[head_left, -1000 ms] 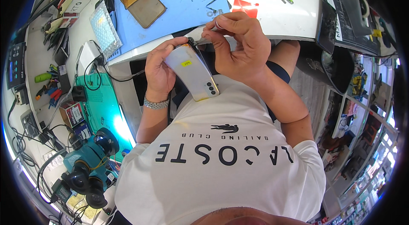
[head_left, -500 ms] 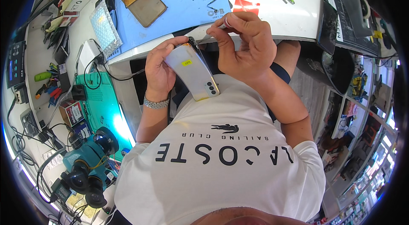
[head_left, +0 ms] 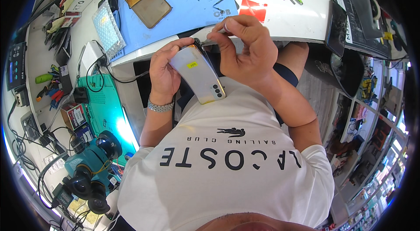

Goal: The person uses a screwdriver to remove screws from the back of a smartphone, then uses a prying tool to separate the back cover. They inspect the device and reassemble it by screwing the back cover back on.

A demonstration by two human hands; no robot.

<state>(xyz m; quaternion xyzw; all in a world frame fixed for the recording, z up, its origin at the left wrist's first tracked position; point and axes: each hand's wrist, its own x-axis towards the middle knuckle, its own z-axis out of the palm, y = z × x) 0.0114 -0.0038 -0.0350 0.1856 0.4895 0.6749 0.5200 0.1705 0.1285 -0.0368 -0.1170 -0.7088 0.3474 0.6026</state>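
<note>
My left hand [head_left: 164, 70] is closed around the top side of a smartphone [head_left: 197, 76]. The phone's silvery back faces up, with a small yellow sticker on it and a camera cluster at the end near my body. Along its right edge a dark strip shows beside the back panel, like a gap. In a pinch, my right hand [head_left: 250, 52] holds a thin, pale, flat-looking tool [head_left: 213, 35]. The tool's tip is close to the phone's top corner; whether it touches cannot be made out.
Across the desk, a blue mat [head_left: 186, 6] carries a brownish phone case [head_left: 148, 3] and tweezers [head_left: 221, 0]. A bubble-wrap pouch [head_left: 108, 29] lies beside it. To the right are a red sheet [head_left: 253, 10] and a dark phone [head_left: 336, 27]. A teal microscope [head_left: 92, 167] stands left.
My right hand has shifted slightly left and lower, bringing the tool nearer the phone's corner. My left hand and the phone stay in place.
</note>
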